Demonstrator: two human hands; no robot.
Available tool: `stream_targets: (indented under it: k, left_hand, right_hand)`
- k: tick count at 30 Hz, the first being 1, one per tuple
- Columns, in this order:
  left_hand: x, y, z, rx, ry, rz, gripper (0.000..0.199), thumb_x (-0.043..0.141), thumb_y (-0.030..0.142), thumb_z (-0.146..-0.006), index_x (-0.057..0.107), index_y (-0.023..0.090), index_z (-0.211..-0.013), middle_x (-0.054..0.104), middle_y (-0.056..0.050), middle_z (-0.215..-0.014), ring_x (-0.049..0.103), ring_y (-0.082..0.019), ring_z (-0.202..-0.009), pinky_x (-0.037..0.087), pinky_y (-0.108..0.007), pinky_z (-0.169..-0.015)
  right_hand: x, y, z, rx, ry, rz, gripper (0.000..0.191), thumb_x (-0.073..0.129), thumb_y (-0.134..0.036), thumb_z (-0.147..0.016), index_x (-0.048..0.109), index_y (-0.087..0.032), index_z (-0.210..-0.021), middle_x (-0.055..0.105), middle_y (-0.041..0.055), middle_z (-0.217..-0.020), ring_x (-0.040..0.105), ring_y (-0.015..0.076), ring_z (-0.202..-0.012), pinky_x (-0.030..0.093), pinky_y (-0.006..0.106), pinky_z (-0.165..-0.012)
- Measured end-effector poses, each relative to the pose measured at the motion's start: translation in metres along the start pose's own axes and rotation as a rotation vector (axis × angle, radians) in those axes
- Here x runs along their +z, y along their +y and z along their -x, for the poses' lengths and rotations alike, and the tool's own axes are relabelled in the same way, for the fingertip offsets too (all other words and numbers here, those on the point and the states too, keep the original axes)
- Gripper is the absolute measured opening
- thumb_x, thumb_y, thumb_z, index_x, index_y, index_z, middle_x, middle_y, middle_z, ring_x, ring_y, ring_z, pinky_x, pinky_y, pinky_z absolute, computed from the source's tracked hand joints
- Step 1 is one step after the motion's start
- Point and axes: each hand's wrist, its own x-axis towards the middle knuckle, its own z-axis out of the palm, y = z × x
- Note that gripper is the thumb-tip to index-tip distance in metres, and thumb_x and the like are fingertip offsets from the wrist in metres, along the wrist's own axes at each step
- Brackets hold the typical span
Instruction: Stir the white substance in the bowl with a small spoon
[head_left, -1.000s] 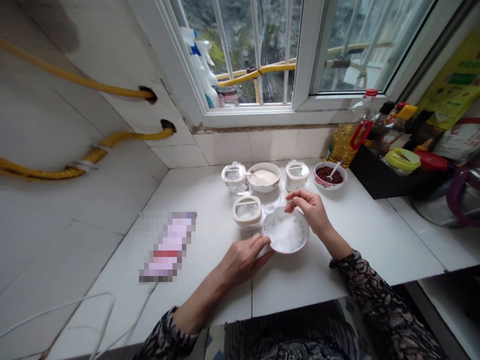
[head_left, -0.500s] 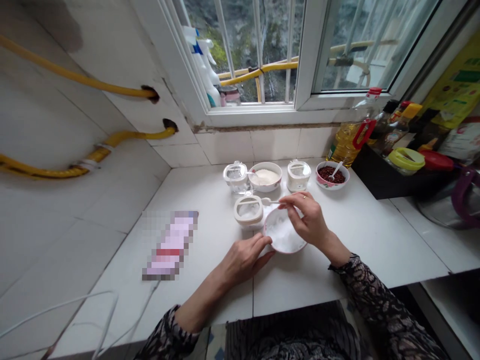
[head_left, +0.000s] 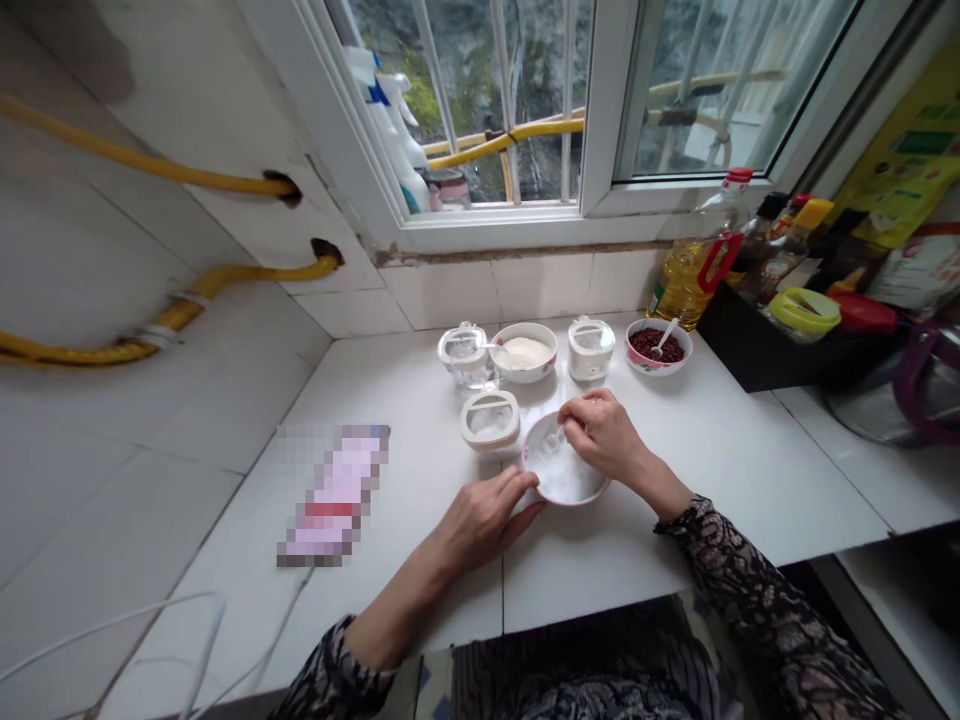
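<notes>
A white bowl with a pink rim (head_left: 571,503) stands on the white tiled counter (head_left: 675,520), filled with white crystals (head_left: 561,472) that look like salt. My left hand (head_left: 484,520) grips the bowl's left rim. My right hand (head_left: 604,435) pinches a small spoon (head_left: 553,440) whose tip sits in the crystals, with the fingers hiding most of its handle. Just behind the bowl stands a white lidded square container (head_left: 490,422). Behind that is a row of seasoning containers.
The row holds a glass jar (head_left: 465,353), a bowl of white powder (head_left: 525,352), a lidded jar (head_left: 590,349) and a bowl of red peppercorns (head_left: 658,345). A cooking oil bottle (head_left: 694,275) and a black tray of bottles (head_left: 765,345) stand right. A pixelated packet (head_left: 334,495) lies left.
My right hand has lowered the small spoon from above the bowl's rim into the crystals. My left hand stays on the bowl. The view has shifted slightly.
</notes>
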Motion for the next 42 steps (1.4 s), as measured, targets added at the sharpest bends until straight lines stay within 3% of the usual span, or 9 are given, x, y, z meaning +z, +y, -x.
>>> stream_targets:
  k: [8, 11, 15, 19, 21, 23, 34, 39, 42]
  left_hand:
    - [0.000, 0.000, 0.000, 0.005, -0.003, -0.013, 0.012, 0.045, 0.027, -0.101, 0.050, 0.017, -0.106, 0.060, 0.000, -0.076, 0.056, -0.011, -0.054, 0.044, -0.022, -0.045]
    - [0.000, 0.000, 0.000, 0.003, -0.004, 0.002, 0.012, 0.046, 0.027, -0.100, 0.050, 0.018, -0.108, 0.061, 0.000, -0.078, 0.056, -0.011, -0.054, 0.044, -0.021, -0.046]
    - [0.000, 0.000, 0.000, 0.001, -0.006, 0.009, 0.013, 0.045, 0.027, -0.101, 0.049, 0.017, -0.107, 0.060, 0.000, -0.077, 0.055, -0.011, -0.053, 0.044, -0.022, -0.046]
    - [0.001, 0.000, 0.001, 0.002, -0.005, 0.010, 0.012, 0.046, 0.027, -0.101, 0.050, 0.017, -0.107, 0.060, 0.000, -0.077, 0.055, -0.011, -0.052, 0.043, -0.022, -0.045]
    - [0.000, 0.000, 0.001, -0.002, -0.006, 0.008, 0.012, 0.048, 0.027, -0.100, 0.050, 0.018, -0.107, 0.060, 0.001, -0.077, 0.055, -0.011, -0.053, 0.043, -0.021, -0.045]
    - [0.000, 0.000, 0.001, -0.006, -0.007, 0.001, 0.012, 0.049, 0.026, -0.099, 0.050, 0.018, -0.107, 0.059, 0.001, -0.076, 0.056, -0.011, -0.053, 0.043, -0.021, -0.045]
    - [0.001, 0.000, 0.001, -0.002, -0.011, 0.003, 0.014, 0.044, 0.028, -0.102, 0.050, 0.017, -0.107, 0.060, 0.000, -0.076, 0.056, -0.011, -0.053, 0.043, -0.022, -0.045]
    - [0.000, 0.001, 0.001, -0.005, -0.007, 0.011, 0.014, 0.045, 0.028, -0.101, 0.050, 0.017, -0.107, 0.059, 0.001, -0.076, 0.054, -0.011, -0.051, 0.043, -0.022, -0.045]
    - [-0.001, 0.000, 0.000, -0.003, -0.005, 0.015, 0.014, 0.046, 0.028, -0.101, 0.050, 0.016, -0.107, 0.060, 0.000, -0.077, 0.055, -0.011, -0.052, 0.043, -0.022, -0.046]
  right_hand:
    - [0.000, -0.002, -0.002, 0.142, 0.028, -0.188, 0.023, 0.049, -0.010, -0.077, 0.064, -0.021, -0.065, 0.072, 0.0002, -0.063, 0.065, 0.0173, -0.071, 0.046, 0.035, -0.092]
    - [-0.004, -0.001, -0.002, 0.228, 0.040, -0.317, 0.022, 0.048, -0.011, -0.076, 0.066, -0.020, -0.068, 0.068, -0.0013, -0.056, 0.062, 0.0148, -0.059, 0.049, 0.029, -0.076]
    - [-0.008, 0.002, -0.003, 0.327, 0.020, -0.456, 0.021, 0.047, -0.014, -0.075, 0.067, -0.018, -0.072, 0.067, -0.0016, -0.054, 0.057, 0.0129, -0.049, 0.045, 0.024, -0.055]
    - [-0.005, 0.000, -0.002, 0.198, 0.042, -0.304, 0.020, 0.048, -0.012, -0.077, 0.065, -0.020, -0.070, 0.068, -0.0015, -0.056, 0.062, 0.0148, -0.060, 0.049, 0.031, -0.081]
    - [-0.003, -0.003, -0.001, 0.120, 0.033, -0.220, 0.020, 0.049, -0.010, -0.078, 0.065, -0.021, -0.070, 0.070, -0.0015, -0.060, 0.063, 0.0154, -0.065, 0.044, 0.037, -0.095]
    - [-0.001, -0.005, 0.000, 0.062, -0.007, -0.182, 0.021, 0.048, -0.009, -0.079, 0.065, -0.021, -0.073, 0.069, -0.0020, -0.061, 0.061, 0.0146, -0.063, 0.041, 0.039, -0.100]
    - [0.000, -0.004, 0.002, -0.027, -0.063, -0.111, 0.021, 0.047, -0.010, -0.081, 0.064, -0.020, -0.077, 0.067, -0.0022, -0.061, 0.054, 0.0134, -0.055, 0.037, 0.043, -0.104]
    - [0.002, -0.009, 0.001, 0.083, -0.034, -0.260, 0.021, 0.046, -0.010, -0.078, 0.063, -0.020, -0.070, 0.069, -0.0012, -0.059, 0.062, 0.0154, -0.063, 0.041, 0.041, -0.099]
    - [-0.002, -0.009, 0.000, 0.226, -0.032, -0.422, 0.020, 0.046, -0.012, -0.075, 0.062, -0.020, -0.067, 0.068, -0.0002, -0.056, 0.064, 0.0166, -0.064, 0.049, 0.034, -0.082]
